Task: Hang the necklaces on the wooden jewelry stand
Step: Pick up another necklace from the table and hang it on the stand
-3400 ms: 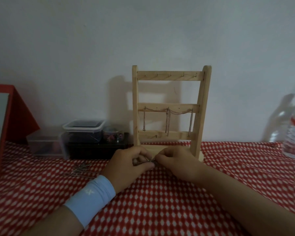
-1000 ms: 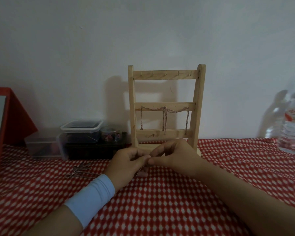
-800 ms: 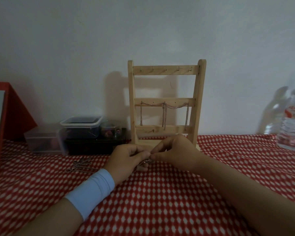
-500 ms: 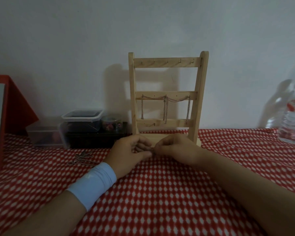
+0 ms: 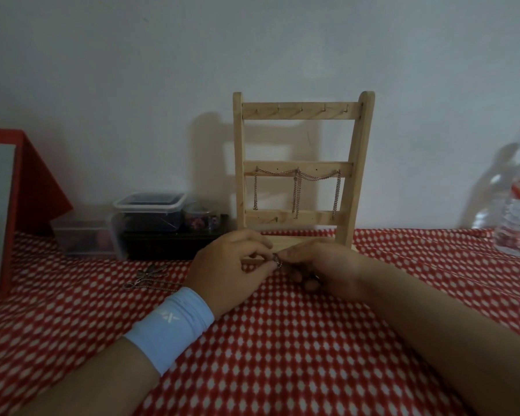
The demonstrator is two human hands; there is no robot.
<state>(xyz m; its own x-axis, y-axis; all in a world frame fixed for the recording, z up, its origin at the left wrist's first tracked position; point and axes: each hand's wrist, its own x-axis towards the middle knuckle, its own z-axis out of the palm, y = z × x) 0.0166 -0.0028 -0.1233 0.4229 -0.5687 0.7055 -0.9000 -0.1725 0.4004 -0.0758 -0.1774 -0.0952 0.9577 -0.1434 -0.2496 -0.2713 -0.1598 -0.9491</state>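
Still pinching a thin necklace between left hand and right hand, now sunk lower onto the bench just before the wooden jewelry stand. Probably working the clasp; too dim to confirm. Not yet hung beside the chain draped there.

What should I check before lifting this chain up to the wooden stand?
1. Grip: left hand and right hand both pinch the small chain between them: ok.
2. Clasp open or closed: cannot tell, too small.
3. Top bar hooks bare: ok.
4. Middle bar free: not ok, hung chains drape across it.
5. Stand upright behind the hands: ok.
6. Spare necklace on the cloth, left of the left hand, clear of the held chain: cannot tell.
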